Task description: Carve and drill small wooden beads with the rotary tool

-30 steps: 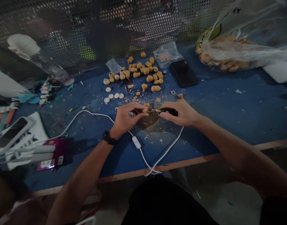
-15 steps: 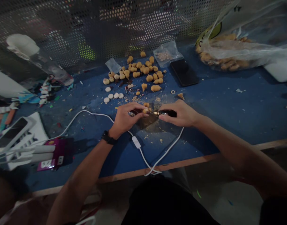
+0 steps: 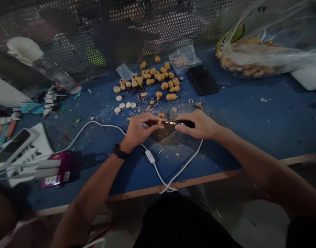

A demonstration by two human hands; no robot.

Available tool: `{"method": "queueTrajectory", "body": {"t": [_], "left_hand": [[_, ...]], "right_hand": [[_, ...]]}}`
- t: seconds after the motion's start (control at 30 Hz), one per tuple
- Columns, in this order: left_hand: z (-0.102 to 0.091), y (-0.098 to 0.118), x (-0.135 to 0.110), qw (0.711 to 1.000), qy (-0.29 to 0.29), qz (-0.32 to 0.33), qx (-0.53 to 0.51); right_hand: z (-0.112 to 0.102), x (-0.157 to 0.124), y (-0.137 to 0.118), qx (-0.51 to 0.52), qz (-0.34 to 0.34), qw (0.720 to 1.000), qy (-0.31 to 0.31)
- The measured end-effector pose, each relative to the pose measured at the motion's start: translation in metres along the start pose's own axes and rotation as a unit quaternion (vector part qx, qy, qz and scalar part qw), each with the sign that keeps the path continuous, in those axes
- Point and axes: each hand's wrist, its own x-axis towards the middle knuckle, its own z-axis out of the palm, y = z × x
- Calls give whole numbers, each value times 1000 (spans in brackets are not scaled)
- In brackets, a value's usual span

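My left hand (image 3: 137, 129) pinches a small tan gourd-shaped piece (image 3: 161, 122) against the blue tabletop (image 3: 251, 117). My right hand (image 3: 199, 124) is wrapped round a dark corded tool (image 3: 185, 123) whose thin metal tip (image 3: 170, 123) touches the piece. A white cable (image 3: 158, 170) with an inline switch runs from the tool, loops to the table's front edge and goes off to the left. Crumbs lie around both hands.
Behind the hands lie several tan gourd pieces (image 3: 158, 80), white discs (image 3: 125, 106), small plastic bags (image 3: 184, 60) and a black phone (image 3: 203, 80). A large clear bag of tan pieces (image 3: 251, 62) sits at the back right. A phone on a power strip (image 3: 12, 146) is at left. Perforated metal screen (image 3: 122, 27) behind.
The tool tip drew back slightly from the piece and returned to it. Both hands stayed nearly in place.
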Motion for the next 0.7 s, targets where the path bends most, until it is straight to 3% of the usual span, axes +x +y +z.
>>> {"method": "queueTrajectory", "body": {"t": [0.7], "left_hand": [[-1,1,0,1000,-10,-15,19]], "right_hand": [[0,1,1,-3,-4,1000,-7]]}}
